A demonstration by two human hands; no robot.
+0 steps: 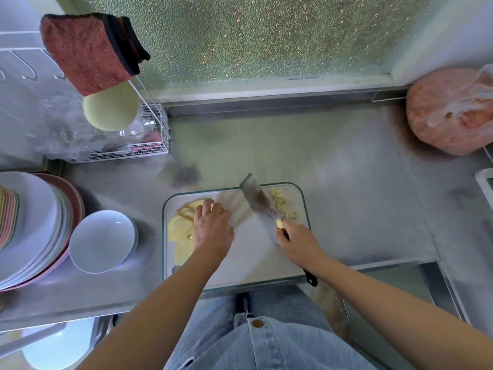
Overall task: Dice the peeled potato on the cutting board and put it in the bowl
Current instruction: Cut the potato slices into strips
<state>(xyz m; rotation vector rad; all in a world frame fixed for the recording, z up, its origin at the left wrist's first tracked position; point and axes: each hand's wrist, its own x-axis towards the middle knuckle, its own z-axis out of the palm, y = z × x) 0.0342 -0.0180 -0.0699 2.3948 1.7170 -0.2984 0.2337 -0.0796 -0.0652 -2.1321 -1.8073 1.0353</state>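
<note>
Left hand: fingers curled down over the fanned slices at the board's 9 o'clock, apparently to pin a batch for cutting.
Right hand: wrapped round the cleaver handle, the blade slanting toward 11 o'clock across mid-board, apart from the left fingers.
Potato: 2 lots, with slices at 9 o'clock and dice heaped at 1 o'clock, out of the cutting lane.
Bowl: empty, just off the board at 9 o'clock beside stacked plates, handy for the transfer.
Stage: roughly midway, by the look of it; the slices await dicing.

Pale potato slices left, dice right, on cutting board.
</note>
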